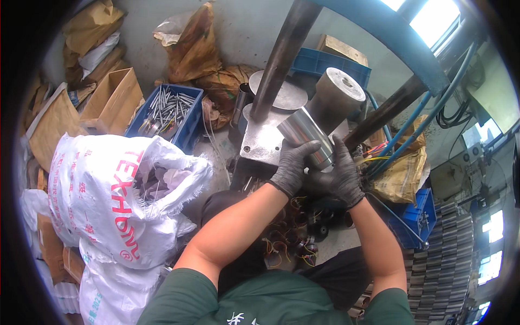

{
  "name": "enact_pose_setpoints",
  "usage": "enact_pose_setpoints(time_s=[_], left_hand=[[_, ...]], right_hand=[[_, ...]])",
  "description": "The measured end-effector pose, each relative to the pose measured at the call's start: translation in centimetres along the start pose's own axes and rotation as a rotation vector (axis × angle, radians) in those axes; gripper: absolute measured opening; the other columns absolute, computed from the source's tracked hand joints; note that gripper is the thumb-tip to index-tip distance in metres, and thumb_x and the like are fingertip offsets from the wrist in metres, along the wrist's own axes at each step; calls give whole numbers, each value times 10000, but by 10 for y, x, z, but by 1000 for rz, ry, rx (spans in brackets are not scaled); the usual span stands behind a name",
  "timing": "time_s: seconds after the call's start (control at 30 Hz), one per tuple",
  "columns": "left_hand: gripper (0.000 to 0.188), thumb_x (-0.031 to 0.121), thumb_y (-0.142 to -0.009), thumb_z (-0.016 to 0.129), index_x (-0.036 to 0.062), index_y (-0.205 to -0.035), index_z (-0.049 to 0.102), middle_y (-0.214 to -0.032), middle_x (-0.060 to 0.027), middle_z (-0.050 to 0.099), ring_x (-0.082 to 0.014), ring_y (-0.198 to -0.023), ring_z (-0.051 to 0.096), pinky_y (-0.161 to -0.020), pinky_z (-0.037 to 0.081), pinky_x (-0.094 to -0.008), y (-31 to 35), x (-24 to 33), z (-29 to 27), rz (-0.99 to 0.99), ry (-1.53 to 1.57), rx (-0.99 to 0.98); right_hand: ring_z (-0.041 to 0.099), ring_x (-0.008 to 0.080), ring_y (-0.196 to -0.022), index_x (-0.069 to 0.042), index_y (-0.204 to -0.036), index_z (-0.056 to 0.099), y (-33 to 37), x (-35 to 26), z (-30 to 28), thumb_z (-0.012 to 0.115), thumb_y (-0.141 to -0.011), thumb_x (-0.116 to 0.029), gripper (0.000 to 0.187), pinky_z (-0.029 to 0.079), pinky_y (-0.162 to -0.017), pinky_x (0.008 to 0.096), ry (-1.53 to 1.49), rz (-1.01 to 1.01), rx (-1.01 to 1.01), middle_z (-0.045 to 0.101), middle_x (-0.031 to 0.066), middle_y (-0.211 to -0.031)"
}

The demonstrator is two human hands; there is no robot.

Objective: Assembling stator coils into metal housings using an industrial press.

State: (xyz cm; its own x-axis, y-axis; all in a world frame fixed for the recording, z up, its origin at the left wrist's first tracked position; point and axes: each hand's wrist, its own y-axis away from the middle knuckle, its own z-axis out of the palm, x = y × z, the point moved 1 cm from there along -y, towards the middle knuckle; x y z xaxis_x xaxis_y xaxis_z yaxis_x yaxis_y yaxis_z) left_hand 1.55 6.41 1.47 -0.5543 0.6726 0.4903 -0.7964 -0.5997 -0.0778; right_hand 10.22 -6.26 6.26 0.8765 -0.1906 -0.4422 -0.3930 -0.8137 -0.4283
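Between my two hands, both in dark grey gloves, is a shiny metal cylinder (304, 134), tilted with its far end up to the left. My left hand (294, 167) is closed on its lower left side. My right hand (344, 174) grips its lower right end, the fingers curled along the side. Just behind it stand a machine's metal base block (262, 142) and a thick upright metal cylinder (337, 96) with a pale round top. Below my hands lie several small motor parts with coloured wires (279, 246), partly in shadow.
Dark steel columns (286, 51) rise beside the work under a blue frame (387, 38). To the left are an open white woven sack (103, 189), a blue crate (187, 127) of metal shafts and a wooden box (116, 100). Blue hoses (428, 130) and stacked metal pieces (441, 260) are on the right.
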Motion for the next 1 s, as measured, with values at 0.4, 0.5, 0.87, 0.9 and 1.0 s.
enact_pose_setpoints(time_s=[0.4,0.5,0.87,0.9,1.0], left_hand=[[358,186,-939,778,106,-1242,605,-1064,-38,655,-192,-994,659,-902,592,-396,-43,53,-24,143,217,370],[520,167,-912,788,134,-1354,514,-1183,-35,611,-183,-1074,626,-911,572,-365,-32,47,-24,122,178,231],[652,100,-811,846,28,-1352,491,-1196,-121,650,-256,-1066,681,-973,580,-410,-40,8,-11,153,-228,19],[652,100,-811,846,28,-1352,491,-1196,-121,650,-256,-1066,681,-973,580,-410,-38,8,-6,142,-231,12],[623,59,-803,823,36,-1336,500,-1166,-96,665,-234,-1047,687,-954,575,-388,-37,5,1,206,-425,18]], right_hand=[[662,285,-1049,23,-1454,425,10,55,-59,912,-710,-221,922,584,-886,401,-264,8,333,628,174,-1216],[679,228,-979,16,-1400,446,-58,-4,-83,908,-747,-156,818,598,-852,359,-571,129,440,639,133,-1210],[706,333,-1132,8,-1393,492,-183,84,-71,937,-741,-436,906,566,-969,404,219,324,534,708,228,-1226],[701,368,-1150,31,-1401,523,-183,85,-76,903,-757,-507,921,552,-990,432,249,277,472,714,235,-1222],[708,371,-1092,28,-1397,567,-162,75,-77,893,-772,-504,884,554,-953,449,371,153,574,732,217,-1174]])
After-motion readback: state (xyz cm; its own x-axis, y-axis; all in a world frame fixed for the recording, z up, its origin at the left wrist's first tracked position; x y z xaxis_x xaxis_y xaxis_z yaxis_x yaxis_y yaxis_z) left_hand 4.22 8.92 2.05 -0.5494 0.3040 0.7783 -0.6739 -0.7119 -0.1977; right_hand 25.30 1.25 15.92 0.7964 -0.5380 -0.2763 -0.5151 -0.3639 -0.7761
